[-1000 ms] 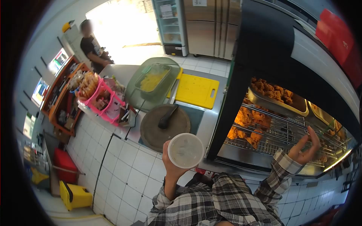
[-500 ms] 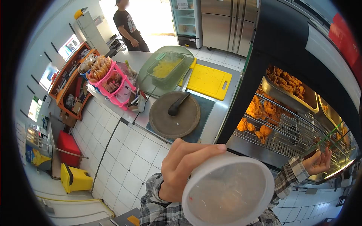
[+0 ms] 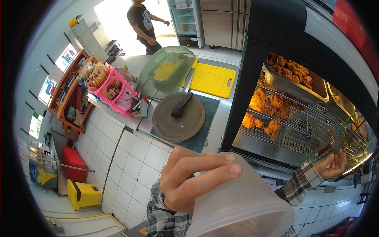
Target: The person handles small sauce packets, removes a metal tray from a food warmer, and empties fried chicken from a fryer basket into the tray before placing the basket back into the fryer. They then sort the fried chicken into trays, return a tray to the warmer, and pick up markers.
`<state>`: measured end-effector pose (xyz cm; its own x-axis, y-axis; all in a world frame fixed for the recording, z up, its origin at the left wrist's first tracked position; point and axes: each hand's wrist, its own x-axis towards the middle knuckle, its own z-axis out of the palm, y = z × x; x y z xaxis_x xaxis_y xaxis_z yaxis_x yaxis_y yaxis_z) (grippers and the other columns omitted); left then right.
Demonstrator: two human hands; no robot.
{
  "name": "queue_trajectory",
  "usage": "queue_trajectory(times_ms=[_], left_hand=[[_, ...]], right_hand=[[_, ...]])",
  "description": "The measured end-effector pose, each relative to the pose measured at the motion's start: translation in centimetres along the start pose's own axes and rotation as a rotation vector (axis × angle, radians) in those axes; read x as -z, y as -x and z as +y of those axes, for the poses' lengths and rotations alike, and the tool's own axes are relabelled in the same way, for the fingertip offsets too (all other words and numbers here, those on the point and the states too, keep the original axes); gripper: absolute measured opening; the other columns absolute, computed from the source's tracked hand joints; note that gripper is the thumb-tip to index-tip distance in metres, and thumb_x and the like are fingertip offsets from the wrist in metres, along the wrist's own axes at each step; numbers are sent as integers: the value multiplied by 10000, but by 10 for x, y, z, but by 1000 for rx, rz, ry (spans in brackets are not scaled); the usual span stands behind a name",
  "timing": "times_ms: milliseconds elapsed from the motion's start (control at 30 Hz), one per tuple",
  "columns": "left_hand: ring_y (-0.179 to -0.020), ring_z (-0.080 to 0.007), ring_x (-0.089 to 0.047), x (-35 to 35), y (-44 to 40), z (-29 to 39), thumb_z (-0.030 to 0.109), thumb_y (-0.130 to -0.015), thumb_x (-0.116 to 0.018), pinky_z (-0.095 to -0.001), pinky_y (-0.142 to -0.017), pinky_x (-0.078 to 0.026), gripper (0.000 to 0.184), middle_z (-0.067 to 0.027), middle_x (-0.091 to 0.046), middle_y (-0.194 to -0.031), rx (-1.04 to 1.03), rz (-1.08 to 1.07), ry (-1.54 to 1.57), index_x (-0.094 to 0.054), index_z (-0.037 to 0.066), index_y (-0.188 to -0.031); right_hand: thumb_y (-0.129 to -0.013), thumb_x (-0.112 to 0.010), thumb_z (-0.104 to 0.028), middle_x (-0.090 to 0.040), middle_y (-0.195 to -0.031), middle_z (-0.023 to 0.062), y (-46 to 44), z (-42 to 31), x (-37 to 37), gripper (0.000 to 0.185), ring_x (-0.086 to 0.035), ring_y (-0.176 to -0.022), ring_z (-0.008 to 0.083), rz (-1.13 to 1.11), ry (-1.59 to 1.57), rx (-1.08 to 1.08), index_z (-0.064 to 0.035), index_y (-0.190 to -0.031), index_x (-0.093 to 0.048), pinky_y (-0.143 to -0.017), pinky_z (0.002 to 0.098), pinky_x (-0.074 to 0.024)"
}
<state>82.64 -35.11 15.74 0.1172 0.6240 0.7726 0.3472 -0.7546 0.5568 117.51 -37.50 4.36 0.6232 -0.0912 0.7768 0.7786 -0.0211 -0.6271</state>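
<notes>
My left hand (image 3: 193, 173) is wrapped round a translucent white plastic tub (image 3: 241, 193) close to the camera. The tub is tilted, its wide mouth towards the bottom of the view, with small bits visible inside. Out at the right, my right hand (image 3: 331, 165) has its fingers loosely curled and apart, holding nothing, near the glass door (image 3: 323, 150) of a lit warming cabinet (image 3: 252, 43). Inside the cabinet, fried chicken (image 3: 272, 102) lies on wire racks, and more fills a metal tray (image 3: 298, 89).
A stone mortar (image 3: 166, 122) with a dark pestle (image 3: 181, 106) sits on the counter. Behind are a yellow cutting board (image 3: 211, 79), a knife (image 3: 189, 79), a green covered container (image 3: 158, 89) and pink baskets (image 3: 114, 93) of packets. A person (image 3: 142, 25) stands beyond; a yellow bin (image 3: 83, 195) is at left.
The tub has tipped, so its side now shows more and its mouth points lower. My right hand stays beside the cabinet. The person in the background has shifted, one arm now stretched out.
</notes>
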Motion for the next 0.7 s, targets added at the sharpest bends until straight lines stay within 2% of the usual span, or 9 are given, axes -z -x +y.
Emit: queue_trajectory(times_ms=[200, 500, 600, 700], left_hand=[[-701, -139, -544, 0, -2, 5, 243, -680, -780, -248, -625, -514, 330, -8, -672, -963, -28, -16, -36, -707, 163, -991], [-701, -136, -543, -4, -5, 6, 214, -681, -781, -248, -632, -531, 316, 0, -668, -958, -75, -6, -18, -701, 170, -983], [-700, -131, -543, -4, -5, 6, 212, -690, -777, -240, -619, -520, 306, -2, -668, -963, -89, -5, -15, -699, 166, -982], [-695, -124, -542, -7, -5, 5, 215, -704, -769, -231, -601, -506, 291, -5, -672, -967, -105, 22, 11, -699, 163, -981]], right_hand=[[-867, -577, -92, -597, -1155, 102, 0, -2, 9, 354, -548, -1027, 175, -7, 11, 2, -60, -1211, -501, -891, 323, -414], [-876, -583, -105, -599, -1132, 108, 0, -9, 2, 324, -554, -1058, 194, -74, -34, 30, -48, -1186, -505, -923, 341, -423], [-882, -576, -84, -588, -1129, 113, -1, -35, -13, 307, -555, -1074, 211, -134, -158, 32, -27, -1174, -502, -959, 364, -425], [-872, -568, 8, -581, -1123, 132, -3, -59, -28, 293, -573, -1084, 234, -211, -224, 64, -11, -1157, -499, -981, 379, -430]])
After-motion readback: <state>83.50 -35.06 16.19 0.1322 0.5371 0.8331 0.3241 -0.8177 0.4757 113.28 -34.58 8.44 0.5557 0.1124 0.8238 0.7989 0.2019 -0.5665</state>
